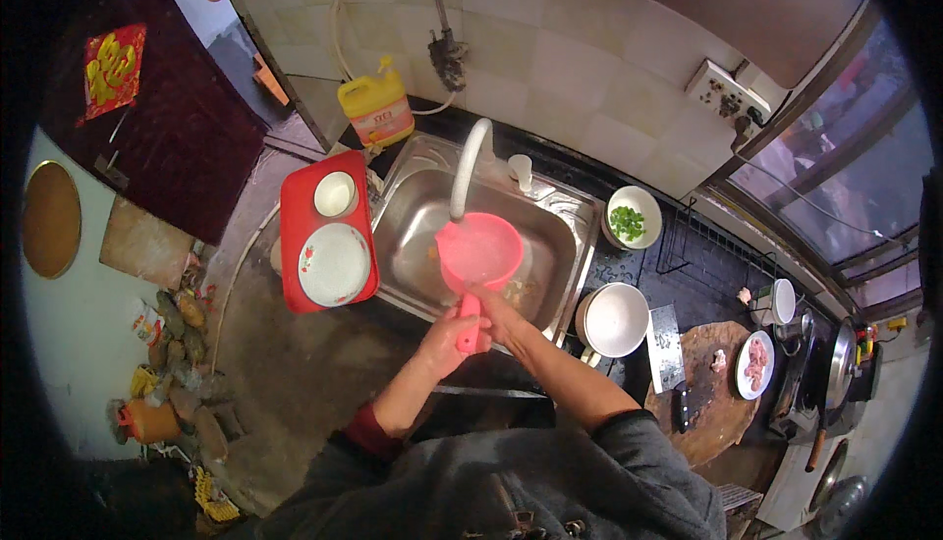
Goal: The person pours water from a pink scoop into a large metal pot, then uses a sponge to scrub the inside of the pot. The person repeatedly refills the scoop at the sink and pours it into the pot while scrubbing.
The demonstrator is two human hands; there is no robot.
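Observation:
Both my hands are on a pink plastic water scoop point(482, 245) held over the stainless-steel sink point(412, 201). My left hand point(442, 341) wraps the lower end of its handle. Higher on the handle, close to the bowl, is my right hand point(492, 310). The mouth of the white curved faucet spout point(465, 168) is just above the scoop's far rim. A pale blur fills the scoop, and I cannot tell whether water is running. Small food scraps lie on the sink bottom point(519, 291), partly hidden by the scoop and my right arm.
Left of the sink, a red tray point(295, 231) bears a small bowl point(335, 195) and a floral enamel basin point(335, 266). To the right stand a bowl of chopped greens point(627, 223), a white pot point(615, 320), a cleaver point(667, 352), a round chopping board point(711, 393) and a meat plate point(755, 365).

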